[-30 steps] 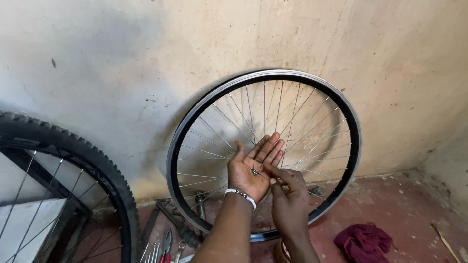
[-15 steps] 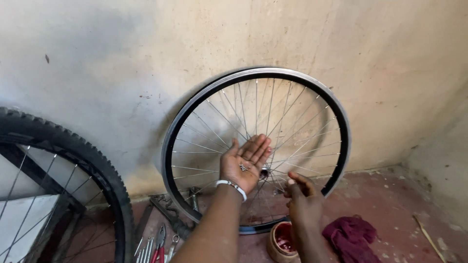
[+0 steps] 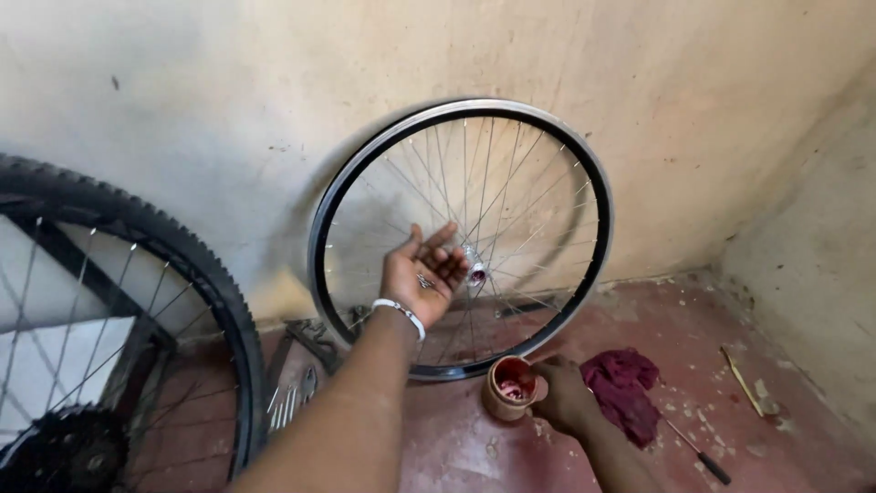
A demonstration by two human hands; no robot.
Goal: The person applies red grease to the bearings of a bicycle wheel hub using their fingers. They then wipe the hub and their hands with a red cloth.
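Small parts cupped in my left hand (image 3: 425, 274), my right hand (image 3: 564, 394) at the cup (image 3: 507, 387).
Left palm spread and level at centre frame so the small metal bits (image 3: 424, 281) stay put; right grip closed round the cup's side, lower centre.

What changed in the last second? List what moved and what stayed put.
The right hand left the left palm, where it had been picking at small metal parts, and dropped to the floor; it now rests against the small brown pot. The left hand stayed raised, palm up, with the parts on it. The bare wheel still leans on the wall; the maroon rag has not moved.
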